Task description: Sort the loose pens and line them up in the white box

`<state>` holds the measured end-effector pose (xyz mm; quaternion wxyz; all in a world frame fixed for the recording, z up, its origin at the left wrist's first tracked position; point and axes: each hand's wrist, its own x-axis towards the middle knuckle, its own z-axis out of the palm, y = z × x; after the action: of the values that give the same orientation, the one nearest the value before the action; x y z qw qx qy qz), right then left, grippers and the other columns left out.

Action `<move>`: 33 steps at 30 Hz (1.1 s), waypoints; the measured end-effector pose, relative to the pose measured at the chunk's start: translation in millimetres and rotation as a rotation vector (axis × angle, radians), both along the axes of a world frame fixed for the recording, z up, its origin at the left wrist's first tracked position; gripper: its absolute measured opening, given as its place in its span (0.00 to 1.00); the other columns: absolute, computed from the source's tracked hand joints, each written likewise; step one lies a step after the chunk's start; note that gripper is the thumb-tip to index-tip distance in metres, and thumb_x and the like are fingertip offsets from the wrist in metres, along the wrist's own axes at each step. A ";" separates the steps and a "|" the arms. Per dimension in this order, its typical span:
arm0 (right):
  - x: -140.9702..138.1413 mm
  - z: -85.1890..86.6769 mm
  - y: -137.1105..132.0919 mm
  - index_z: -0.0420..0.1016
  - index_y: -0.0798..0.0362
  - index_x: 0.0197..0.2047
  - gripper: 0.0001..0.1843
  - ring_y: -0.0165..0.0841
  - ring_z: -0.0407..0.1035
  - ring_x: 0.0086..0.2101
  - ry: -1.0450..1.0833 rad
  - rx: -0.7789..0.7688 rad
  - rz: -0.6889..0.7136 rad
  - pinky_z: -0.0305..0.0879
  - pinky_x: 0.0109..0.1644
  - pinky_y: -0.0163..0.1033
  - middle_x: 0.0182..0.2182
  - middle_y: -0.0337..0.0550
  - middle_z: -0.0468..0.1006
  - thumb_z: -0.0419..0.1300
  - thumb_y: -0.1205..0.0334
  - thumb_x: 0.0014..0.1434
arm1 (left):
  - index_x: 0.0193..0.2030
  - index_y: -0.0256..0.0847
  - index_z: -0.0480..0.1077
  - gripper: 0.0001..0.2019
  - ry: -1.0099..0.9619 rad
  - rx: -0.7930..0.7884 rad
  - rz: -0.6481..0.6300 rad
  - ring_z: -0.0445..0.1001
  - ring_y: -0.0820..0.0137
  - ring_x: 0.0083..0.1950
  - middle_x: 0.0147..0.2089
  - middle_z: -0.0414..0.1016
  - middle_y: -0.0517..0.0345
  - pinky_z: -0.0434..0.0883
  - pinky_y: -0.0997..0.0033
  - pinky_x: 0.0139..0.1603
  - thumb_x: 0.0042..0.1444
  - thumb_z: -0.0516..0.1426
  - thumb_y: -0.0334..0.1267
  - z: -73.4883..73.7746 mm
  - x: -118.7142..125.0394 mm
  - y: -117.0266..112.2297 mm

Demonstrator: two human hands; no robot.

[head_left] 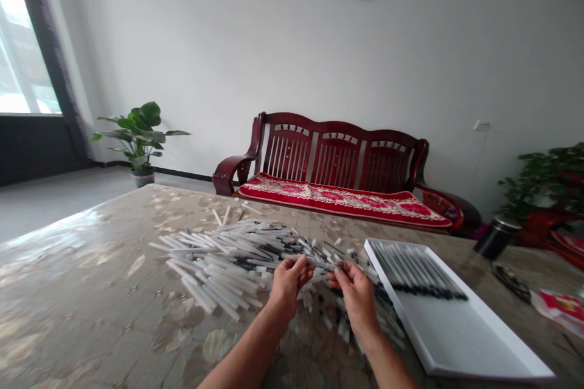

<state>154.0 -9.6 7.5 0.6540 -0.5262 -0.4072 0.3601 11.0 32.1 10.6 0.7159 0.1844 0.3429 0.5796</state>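
Note:
My left hand (pixel 288 282) and my right hand (pixel 356 292) meet over the table, fingers pinched together on one thin pen (pixel 319 264) held level between them. Just beyond them lies a big heap of white pen barrels and refills (pixel 223 255), spread to the left. Small white caps (pixel 340 316) lie scattered under my right hand. To the right sits a white tray (pixel 456 340) with a row of black-tipped pens (pixel 417 273) laid side by side at its far end.
The marble-patterned table (pixel 91 292) fills the foreground. A black cup (pixel 495 238), dark glasses (pixel 511 281) and a red packet (pixel 563 307) lie at the right. Behind stand a wooden bench with a red cushion (pixel 337 185) and a potted plant (pixel 139 140).

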 end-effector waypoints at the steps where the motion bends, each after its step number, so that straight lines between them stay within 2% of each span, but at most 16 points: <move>1: -0.4 -0.2 0.2 0.75 0.52 0.35 0.20 0.38 0.75 0.29 0.002 -0.001 -0.002 0.74 0.35 0.42 0.28 0.40 0.79 0.69 0.47 0.44 | 0.26 0.36 0.70 0.14 -0.001 0.002 0.003 0.78 0.74 0.27 0.23 0.76 0.59 0.76 0.80 0.28 0.41 0.72 0.35 0.2 -0.1 0.0; 10: -4.0 2.2 -0.7 0.76 0.52 0.33 0.21 0.39 0.76 0.28 -0.017 -0.009 -0.004 0.75 0.33 0.42 0.26 0.40 0.80 0.70 0.46 0.42 | 0.28 0.35 0.73 0.20 0.023 0.076 -0.053 0.79 0.71 0.29 0.25 0.78 0.57 0.75 0.76 0.30 0.31 0.74 0.41 -3.1 2.8 -4.7; 20: -5.1 10.3 -6.4 0.77 0.54 0.31 0.23 0.36 0.76 0.24 0.247 -0.133 -0.030 0.75 0.27 0.38 0.23 0.40 0.81 0.75 0.52 0.33 | 0.29 0.35 0.72 0.22 0.101 0.268 -0.036 0.78 0.70 0.27 0.25 0.78 0.57 0.75 0.72 0.31 0.31 0.73 0.46 1.4 5.0 -10.1; 25: -4.0 16.6 -8.4 0.77 0.54 0.29 0.23 0.32 0.75 0.23 0.338 -0.172 -0.004 0.73 0.26 0.34 0.22 0.38 0.80 0.77 0.55 0.30 | 0.29 0.36 0.72 0.22 0.100 0.310 -0.044 0.77 0.71 0.25 0.24 0.77 0.59 0.76 0.72 0.30 0.31 0.74 0.46 3.8 5.3 -9.9; 29: -9.9 22.1 -9.9 0.77 0.53 0.34 0.23 0.31 0.74 0.26 0.356 -0.074 0.061 0.72 0.30 0.33 0.25 0.37 0.80 0.76 0.52 0.36 | 0.30 0.36 0.73 0.22 0.009 0.237 -0.035 0.78 0.70 0.30 0.27 0.79 0.59 0.76 0.73 0.33 0.31 0.74 0.43 6.6 6.5 -11.1; 31: -15.4 23.2 -11.2 0.77 0.53 0.38 0.22 0.30 0.74 0.28 0.289 0.001 0.136 0.70 0.31 0.33 0.28 0.37 0.80 0.74 0.51 0.41 | 0.31 0.37 0.73 0.22 -0.057 0.194 -0.043 0.79 0.70 0.31 0.29 0.79 0.58 0.76 0.74 0.34 0.31 0.74 0.42 7.3 8.2 -13.6; 33: -20.7 22.6 -12.5 0.79 0.53 0.38 0.20 0.30 0.72 0.28 0.179 0.023 0.195 0.66 0.29 0.32 0.28 0.39 0.80 0.72 0.50 0.45 | 0.32 0.36 0.73 0.22 -0.090 0.181 -0.090 0.77 0.73 0.28 0.28 0.78 0.58 0.74 0.75 0.32 0.32 0.74 0.43 7.2 10.3 -17.3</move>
<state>133.3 -22.1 30.1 0.6556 -0.4424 -0.4005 0.4627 21.2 14.8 17.9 0.7363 0.2376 0.2480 0.5831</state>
